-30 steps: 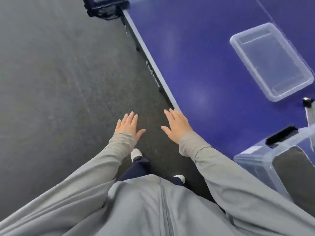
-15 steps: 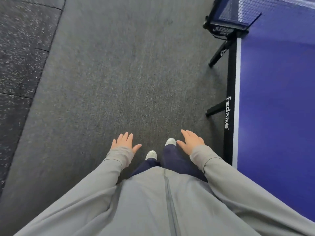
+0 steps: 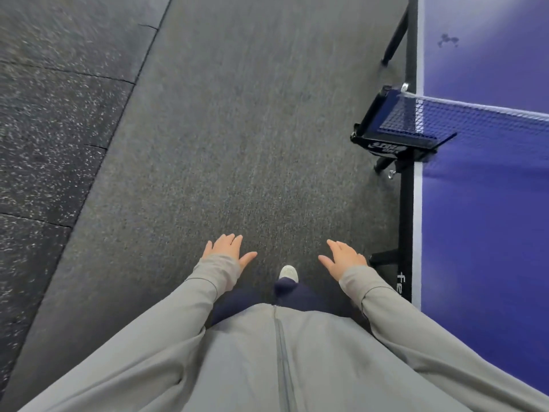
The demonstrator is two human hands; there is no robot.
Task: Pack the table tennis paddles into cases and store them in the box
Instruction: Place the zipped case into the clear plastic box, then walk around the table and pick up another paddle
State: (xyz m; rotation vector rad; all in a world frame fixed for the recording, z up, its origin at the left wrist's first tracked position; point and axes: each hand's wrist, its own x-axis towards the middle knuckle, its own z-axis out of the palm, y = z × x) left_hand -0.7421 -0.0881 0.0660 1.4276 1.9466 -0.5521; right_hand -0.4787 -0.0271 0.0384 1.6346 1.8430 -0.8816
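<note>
My left hand [image 3: 227, 251] and my right hand [image 3: 341, 258] hang in front of my body over the grey carpet, palms down, fingers spread, holding nothing. Both wear grey sleeves. No paddle, case or box shows in this view. The blue table tennis table [image 3: 487, 221] runs along my right side, its edge just right of my right hand.
The net [image 3: 463, 114] and its black clamp post [image 3: 383, 126] jut out from the table's side ahead on the right. Black table legs [image 3: 393, 40] reach the floor. Grey carpet [image 3: 237, 129] lies ahead; speckled black rubber flooring [image 3: 44, 129] lies left. One white shoe [image 3: 288, 273] is forward.
The view has swung away from the clear bins on the table and advanced along the table's side; the net post is now closer. Both hands stay empty.
</note>
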